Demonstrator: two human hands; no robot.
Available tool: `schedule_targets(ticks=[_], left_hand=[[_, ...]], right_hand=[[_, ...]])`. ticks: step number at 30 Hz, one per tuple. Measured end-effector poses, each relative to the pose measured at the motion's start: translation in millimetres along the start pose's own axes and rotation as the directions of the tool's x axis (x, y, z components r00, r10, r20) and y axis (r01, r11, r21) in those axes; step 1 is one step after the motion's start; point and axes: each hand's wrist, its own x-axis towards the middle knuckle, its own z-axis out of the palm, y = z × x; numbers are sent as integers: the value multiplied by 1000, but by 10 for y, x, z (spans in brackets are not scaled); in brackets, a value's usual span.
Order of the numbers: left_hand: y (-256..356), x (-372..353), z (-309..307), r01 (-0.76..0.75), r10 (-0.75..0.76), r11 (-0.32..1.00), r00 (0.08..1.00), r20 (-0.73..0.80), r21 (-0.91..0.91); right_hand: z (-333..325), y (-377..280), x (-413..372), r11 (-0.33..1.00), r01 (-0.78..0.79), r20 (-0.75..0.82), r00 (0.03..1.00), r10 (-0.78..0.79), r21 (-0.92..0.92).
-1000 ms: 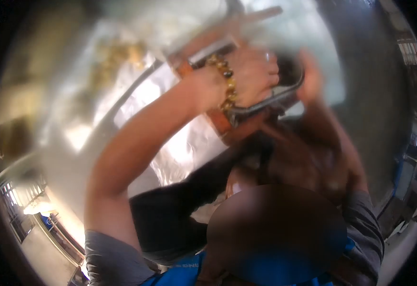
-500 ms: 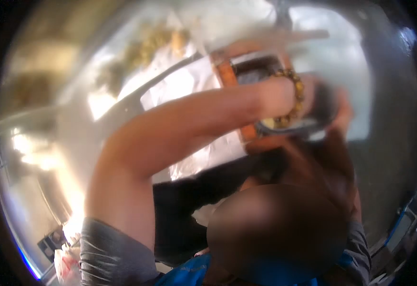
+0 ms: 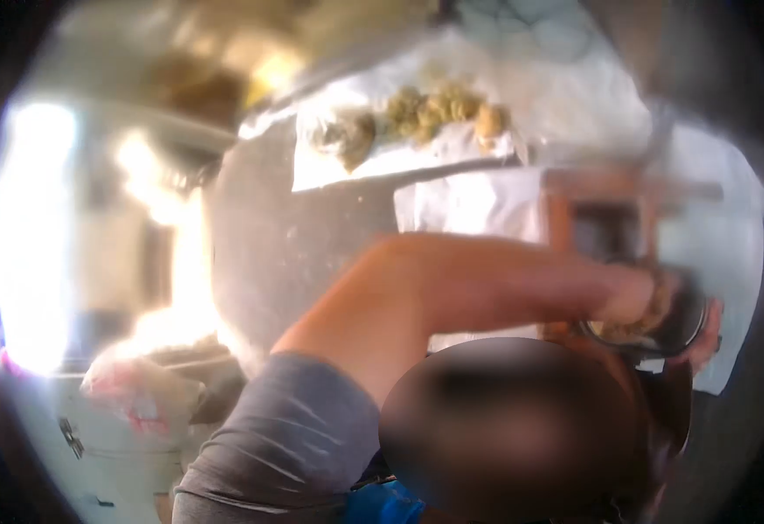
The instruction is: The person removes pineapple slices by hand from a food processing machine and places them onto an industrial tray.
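A dark round bowl [image 3: 689, 325] with a thin shiny rim is at the right, by the near end of an orange-brown wooden frame [image 3: 560, 214]. My right hand [image 3: 707, 341] is closed on the bowl's right side. From the left, my left arm reaches across, and my left hand [image 3: 674, 286] is over or inside the bowl, its fingers hidden and smeared by motion. A beaded bracelet [image 3: 659, 301] circles the left wrist. Tan material [image 3: 613, 332] shows at the bowl's left side, too blurred to name.
Crinkled white sheeting [image 3: 478, 205] lies left of the frame. Behind it, yellowish-green lumps [image 3: 434, 112] rest on another white sheet [image 3: 312, 175]. A stick-like bar [image 3: 696, 189] juts from the frame. A pinkish plastic bag [image 3: 141, 389] sits at the lower left.
The view has swung left, so table, frame and bowl appear farther right and lower. More of the lumps and the bag shows. Both hands remain at the bowl.
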Motion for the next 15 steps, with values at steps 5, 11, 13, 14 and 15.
schedule_targets(ticks=[5,11,13,14,15], left_hand=[[-124,-91,-30,19,-33,998,975,220,64],[-261,-353,-146,10,-106,986,805,584,165],[-290,-358,-161,-32,-69,987,806,588,160],[-313,-360,-161,-60,-37,988,812,583,146],[-335,-351,-146,-86,-7,987,817,576,134]], right_hand=[[-513,-83,314,933,-350,-183,915,359,77],[-409,-95,344,934,-345,-171,919,356,94],[-411,-102,353,930,-352,-165,916,365,105],[-412,-106,360,929,-353,-164,915,367,109],[-422,-110,359,928,-355,-165,915,369,113]])
